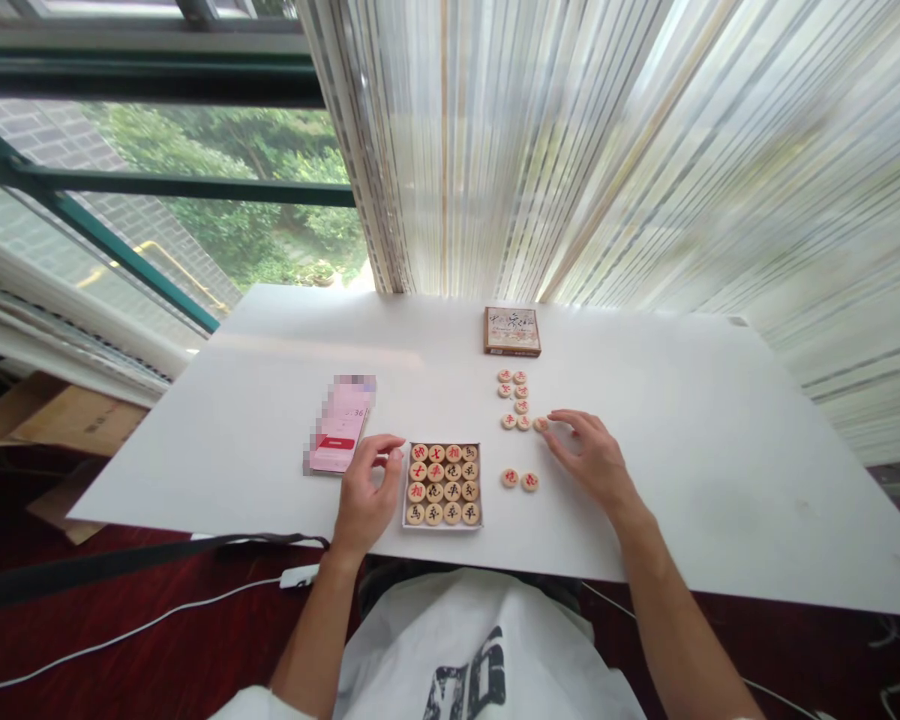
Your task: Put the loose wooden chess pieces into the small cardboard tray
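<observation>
Round wooden disc (541, 424), smooth with an inked character, lies flat on the white table (720, 450) at the end of a loose cluster (515, 398) of like discs; the right hand (592, 458) rests low, fingers spread wide, one tip on it, gripping nothing. Left hand (366, 492) has fingers curled narrow at the far-left corner of the shallow square tray (442, 526), probably steadying it, though pinch or mere touch cannot be told. The tray is packed four-by-four with discs, a loose pair (520, 480) lies just beside it, the printed box lid (512, 331) is farther off, and the phone (339, 425) is to the left
</observation>
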### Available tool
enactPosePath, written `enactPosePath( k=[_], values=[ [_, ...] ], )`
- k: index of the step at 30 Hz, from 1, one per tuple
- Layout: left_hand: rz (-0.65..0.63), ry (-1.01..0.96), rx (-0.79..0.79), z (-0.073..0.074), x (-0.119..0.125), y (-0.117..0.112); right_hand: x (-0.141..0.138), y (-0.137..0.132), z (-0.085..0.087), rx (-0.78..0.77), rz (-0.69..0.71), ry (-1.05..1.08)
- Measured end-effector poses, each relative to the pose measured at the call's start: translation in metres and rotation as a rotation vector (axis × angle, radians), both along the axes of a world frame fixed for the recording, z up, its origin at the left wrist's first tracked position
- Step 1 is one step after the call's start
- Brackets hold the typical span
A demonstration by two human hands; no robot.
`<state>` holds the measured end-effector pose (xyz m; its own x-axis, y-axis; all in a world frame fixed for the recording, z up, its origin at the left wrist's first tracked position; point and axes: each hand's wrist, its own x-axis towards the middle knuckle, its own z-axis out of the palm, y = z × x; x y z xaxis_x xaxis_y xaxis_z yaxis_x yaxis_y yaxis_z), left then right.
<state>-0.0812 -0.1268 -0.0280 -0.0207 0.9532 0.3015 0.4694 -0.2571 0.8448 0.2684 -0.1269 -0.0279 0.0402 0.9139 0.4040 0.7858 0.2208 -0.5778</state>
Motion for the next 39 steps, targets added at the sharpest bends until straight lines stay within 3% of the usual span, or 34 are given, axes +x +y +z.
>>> enactPosePath(
  k=[8,13,16,22,28,39],
  values=[
    [0.045,-0.036,-0.028,-0.004,-0.001,0.004,-0.002,0.009,-0.005,0.004,0.064,0.011],
    [0.050,-0.060,-0.030,0.010,0.009,-0.008,-0.009,-0.002,0.005,0.001,0.023,0.093],
    [-0.032,-0.109,-0.097,0.025,0.025,-0.017,-0.023,-0.015,0.019,-0.002,0.020,0.170],
    [-0.303,-0.213,-0.281,0.045,0.061,-0.031,-0.071,-0.045,0.043,0.035,0.221,0.240],
    [-0.367,-0.355,-0.449,0.043,0.070,-0.034,-0.105,-0.058,0.041,0.101,0.331,0.243],
    [-0.355,-0.504,-0.533,0.034,0.064,-0.038,-0.109,-0.059,0.031,0.032,0.365,0.294]
  ],
)
